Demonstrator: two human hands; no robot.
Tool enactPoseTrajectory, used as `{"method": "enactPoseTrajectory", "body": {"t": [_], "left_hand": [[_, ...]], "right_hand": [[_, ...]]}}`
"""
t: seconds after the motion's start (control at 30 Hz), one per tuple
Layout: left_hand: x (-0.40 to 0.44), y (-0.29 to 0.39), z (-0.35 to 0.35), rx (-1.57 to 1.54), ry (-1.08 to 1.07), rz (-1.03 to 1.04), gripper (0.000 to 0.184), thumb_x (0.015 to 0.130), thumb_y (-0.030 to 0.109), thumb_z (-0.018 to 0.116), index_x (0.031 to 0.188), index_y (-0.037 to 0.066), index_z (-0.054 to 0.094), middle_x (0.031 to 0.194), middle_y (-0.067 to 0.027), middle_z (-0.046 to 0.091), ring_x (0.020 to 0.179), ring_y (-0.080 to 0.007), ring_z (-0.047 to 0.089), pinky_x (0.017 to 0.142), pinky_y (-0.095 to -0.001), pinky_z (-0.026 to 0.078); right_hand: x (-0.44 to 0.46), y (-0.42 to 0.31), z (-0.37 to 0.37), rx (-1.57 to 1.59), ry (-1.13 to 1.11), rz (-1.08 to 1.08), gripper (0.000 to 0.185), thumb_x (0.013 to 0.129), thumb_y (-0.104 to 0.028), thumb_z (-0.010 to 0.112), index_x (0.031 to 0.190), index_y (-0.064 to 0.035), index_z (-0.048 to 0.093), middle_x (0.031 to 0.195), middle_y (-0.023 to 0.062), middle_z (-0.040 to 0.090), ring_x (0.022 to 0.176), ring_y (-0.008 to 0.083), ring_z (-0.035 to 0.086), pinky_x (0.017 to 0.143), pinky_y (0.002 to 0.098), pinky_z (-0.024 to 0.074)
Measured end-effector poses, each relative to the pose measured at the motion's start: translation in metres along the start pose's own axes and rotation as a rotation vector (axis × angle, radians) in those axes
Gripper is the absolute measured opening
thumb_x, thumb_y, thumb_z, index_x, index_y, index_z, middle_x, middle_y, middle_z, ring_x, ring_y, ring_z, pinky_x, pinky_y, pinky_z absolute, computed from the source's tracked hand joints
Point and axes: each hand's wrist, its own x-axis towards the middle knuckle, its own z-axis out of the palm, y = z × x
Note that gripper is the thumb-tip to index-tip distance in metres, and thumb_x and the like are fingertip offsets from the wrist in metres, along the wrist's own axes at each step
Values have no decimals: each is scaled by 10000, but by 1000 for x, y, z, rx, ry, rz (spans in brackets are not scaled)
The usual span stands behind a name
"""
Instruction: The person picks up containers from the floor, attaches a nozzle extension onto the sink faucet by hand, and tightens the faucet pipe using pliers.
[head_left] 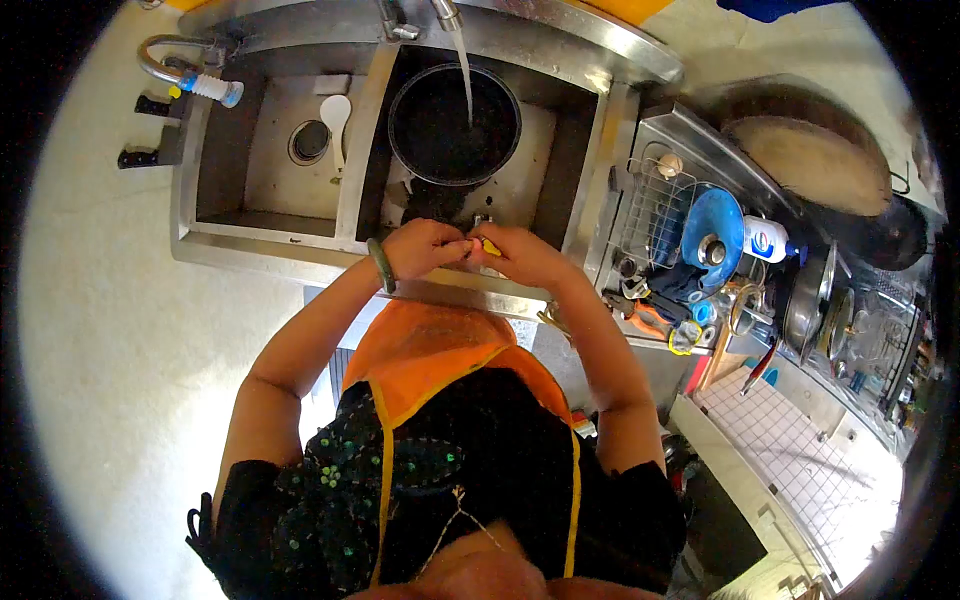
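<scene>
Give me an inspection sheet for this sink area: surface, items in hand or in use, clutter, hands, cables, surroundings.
Surface: steel sink with two basins.
Items in use: black pan in the right basin, water running into it from the tap; small yellow item, not identifiable.
Clutter: white spoon in the left basin; wire rack, blue round item and white bottle right of the sink.
Hands: right hand grips the yellow item; left hand meets it, grip unclear.
Cables: nothing seen.
Surroundings: two black-handled knives left of the sink.
</scene>
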Motion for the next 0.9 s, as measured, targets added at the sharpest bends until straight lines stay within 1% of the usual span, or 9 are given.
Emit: {"method": "enactPoseTrajectory", "body": {"t": [0.1, 0.2, 0.3, 0.4, 0.6, 0.7, 0.8, 0.87, 0.9], "left_hand": [[-2, -14, 4, 51, 52, 105, 384, 852, 418, 566, 993, 69, 639, 738, -145, 644, 674, -258, 632, 629, -354, 475], [-6, -15, 10, 84, 191, 292, 358, 839, 388, 608, 1068, 113, 603, 784, -137, 652, 728, -287, 650, 638, -358, 497], [-9, -15, 15, 234, 193, 218, 363, 812, 346, 647, 1111, 151, 583, 872, -126, 661, 776, -299, 649, 643, -363, 515], [-5, -28, 23, 264, 317, 488, 363, 798, 317, 659, 1121, 166, 589, 898, -111, 664, 741, -296, 649, 622, -366, 517], [-19, -23, 2, 318, 107, 474, 358, 792, 222, 649, 1126, 106, 591, 863, -136, 665, 681, -308, 654, 591, -385, 524], [-28, -58, -25, 210, 219, 361, 386, 776, 230, 664, 1116, 68, 580, 820, -144, 660, 654, -305, 652, 565, -383, 521], [-28, -52, -25, 274, 190, 405, 407, 767, 256, 673, 1100, 43, 578, 844, -143, 661, 661, -313, 648, 577, -369, 517], [-25, -45, -21, 280, 202, 446, 372, 767, 244, 667, 1071, 42, 596, 902, -150, 660, 670, -321, 645, 582, -357, 517], [-30, -32, -24, 223, 182, 312, 334, 769, 223, 654, 1050, 48, 609, 912, -149, 658, 729, -334, 640, 672, -373, 514]], "right_hand": [[-4, -6, 2, -46, 61, 0, 418, 858, -443, 548, 1058, -79, 500, 949, 206, 618, 872, 416, 590, 732, 469, 470], [-10, -8, 0, -119, 88, -45, 427, 841, -447, 566, 1054, -84, 496, 925, 195, 622, 822, 407, 601, 691, 465, 482], [-11, 3, 4, -301, 134, -66, 343, 804, -342, 649, 986, -75, 532, 823, 149, 611, 765, 358, 607, 645, 420, 466], [-9, 8, 6, -358, 130, -115, 342, 779, -367, 660, 942, -91, 541, 782, 140, 606, 732, 344, 606, 619, 430, 462], [-11, -4, -12, -494, -120, -116, 341, 763, -384, 660, 908, -93, 558, 769, 131, 615, 730, 332, 608, 604, 430, 462], [-37, 29, -40, -533, -130, 53, 323, 764, -335, 683, 930, -83, 567, 745, 130, 611, 702, 286, 619, 622, 376, 482], [-43, 27, -42, 34, 186, 6, 307, 769, -230, 713, 983, -77, 553, 767, 73, 601, 722, 175, 601, 660, 295, 476], [-41, 9, -38, 256, 288, 40, 287, 783, -156, 704, 1003, -78, 538, 810, 28, 573, 766, 119, 556, 691, 262, 455], [-38, 2, -38, 370, 336, 49, 284, 790, -120, 699, 1014, -78, 530, 831, 5, 558, 787, 90, 533, 706, 246, 445]]}}
